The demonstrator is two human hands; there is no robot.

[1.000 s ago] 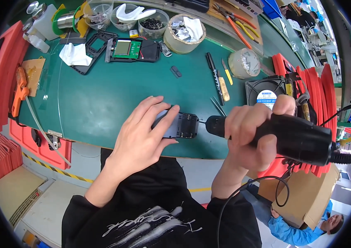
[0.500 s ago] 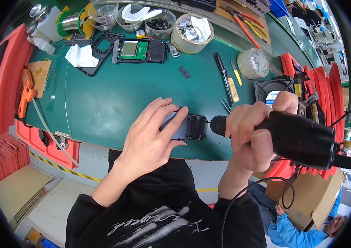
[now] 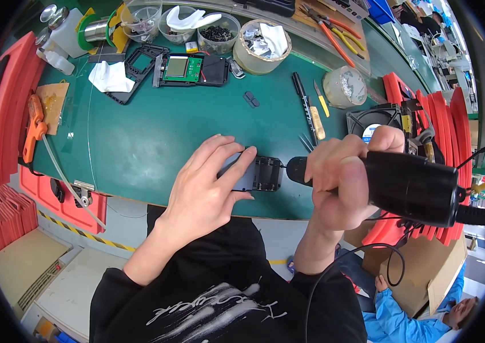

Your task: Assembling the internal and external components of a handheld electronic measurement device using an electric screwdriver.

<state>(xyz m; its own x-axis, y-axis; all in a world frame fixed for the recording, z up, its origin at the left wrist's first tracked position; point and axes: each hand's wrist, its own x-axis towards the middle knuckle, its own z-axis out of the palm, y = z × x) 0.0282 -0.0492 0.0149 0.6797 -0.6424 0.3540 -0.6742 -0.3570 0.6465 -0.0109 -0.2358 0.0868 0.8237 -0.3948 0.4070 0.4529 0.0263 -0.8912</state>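
Note:
My left hand [image 3: 205, 183] is closed over a dark plastic device housing [image 3: 266, 174] on the green mat, thumb and fingers on its two sides. The housing's right end sticks out and shows an open battery compartment. In my right hand [image 3: 342, 177] is a black corded electric screwdriver [image 3: 411, 188], lying nearly level with its nose toward the left. Its thin bit points at the housing's right end; whether it sits in a screw I cannot make out. Beyond them, an opened device with a green circuit board [image 3: 184, 67] and small screen lies on the mat.
At the back stand tubs of screws [image 3: 218, 34] and a tape roll holding scraps [image 3: 262, 46]. A black marker [image 3: 304, 100], a craft knife, tweezers and a fan [image 3: 371, 123] lie right. A glue gun [image 3: 35, 128] lies left. A person in blue [image 3: 408, 314] handles a cardboard box.
The view has shifted slightly, so the bench items sit a little further left. My hands keep the same hold, with the screwdriver bit still at the housing's end.

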